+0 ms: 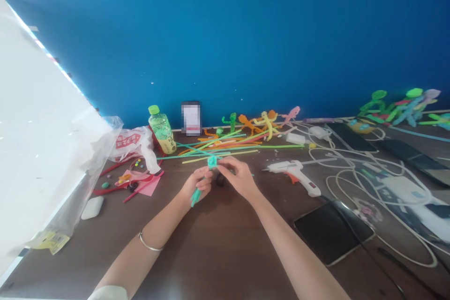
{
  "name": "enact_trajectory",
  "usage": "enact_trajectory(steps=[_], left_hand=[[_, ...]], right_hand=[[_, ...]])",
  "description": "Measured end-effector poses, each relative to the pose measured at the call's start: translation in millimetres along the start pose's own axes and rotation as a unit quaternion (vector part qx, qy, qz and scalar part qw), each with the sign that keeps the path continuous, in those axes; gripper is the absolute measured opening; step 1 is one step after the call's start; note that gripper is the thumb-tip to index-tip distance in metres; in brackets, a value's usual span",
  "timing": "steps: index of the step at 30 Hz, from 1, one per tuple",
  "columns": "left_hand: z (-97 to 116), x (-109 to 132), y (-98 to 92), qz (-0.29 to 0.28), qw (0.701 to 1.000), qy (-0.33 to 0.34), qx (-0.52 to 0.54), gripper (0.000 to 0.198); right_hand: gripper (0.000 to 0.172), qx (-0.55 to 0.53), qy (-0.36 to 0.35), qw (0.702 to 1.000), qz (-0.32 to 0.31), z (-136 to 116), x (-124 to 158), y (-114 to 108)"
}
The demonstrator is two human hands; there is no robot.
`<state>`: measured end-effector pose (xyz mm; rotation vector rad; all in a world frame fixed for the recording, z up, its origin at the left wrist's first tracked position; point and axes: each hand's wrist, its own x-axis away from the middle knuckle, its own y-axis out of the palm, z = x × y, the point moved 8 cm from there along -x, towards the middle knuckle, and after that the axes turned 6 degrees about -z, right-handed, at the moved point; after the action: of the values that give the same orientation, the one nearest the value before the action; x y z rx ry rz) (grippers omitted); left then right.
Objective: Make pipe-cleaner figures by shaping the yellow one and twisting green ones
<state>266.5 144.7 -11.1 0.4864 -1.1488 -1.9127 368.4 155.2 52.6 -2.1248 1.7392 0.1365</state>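
Note:
My left hand is closed around a bundle of teal pipe cleaners, whose straight ends stick out below the fingers. At the top of the bundle is a small coiled teal knob. My right hand pinches at the right side of this knob, thumb and forefinger together. Its fingertips partly hide the spot they grip. Just behind both hands lies a heap of loose pipe cleaners in green, orange, yellow and teal.
A glue gun lies to the right, near a dark tablet and tangled white cables. Pipe-cleaner figures stand along the blue wall. On the left are a drink bottle, plastic bags and a white case.

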Motion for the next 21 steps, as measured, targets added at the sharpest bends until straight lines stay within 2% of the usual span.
enact_trajectory(steps=[5, 9, 11, 14, 16, 18, 21], left_hand=[[-1, 1, -6.1, -0.001, 1.000, -0.031, 0.004, 0.010], [-9, 5, -10.3, -0.029, 0.996, -0.079, 0.001, 0.010], [-13, 7, -7.8, -0.051, 0.994, -0.098, -0.002, 0.009], [-15, 7, 2.2, -0.083, 0.991, -0.100, -0.031, 0.011], [-13, 4, 7.2, -0.078, 0.990, -0.069, -0.091, 0.016], [-3, 0, 6.6, -0.032, 0.980, 0.005, -0.194, 0.023], [13, 2, 2.5, 0.060, 0.931, 0.121, -0.339, 0.028]], right_hand=[[0.023, -0.041, 0.014, 0.998, -0.036, 0, -1, 1], [0.021, -0.072, 0.022, 0.991, -0.110, -3, -1, 10], [0.020, -0.093, 0.013, 0.987, -0.134, -7, 0, 15], [0.021, -0.115, 0.021, 0.985, -0.127, -8, 1, 17], [0.022, -0.123, 0.046, 0.986, -0.101, -1, 2, 16], [0.021, -0.123, 0.070, 0.988, -0.058, 8, 2, 12], [0.020, -0.100, 0.075, 0.992, -0.004, 16, 2, 6]])
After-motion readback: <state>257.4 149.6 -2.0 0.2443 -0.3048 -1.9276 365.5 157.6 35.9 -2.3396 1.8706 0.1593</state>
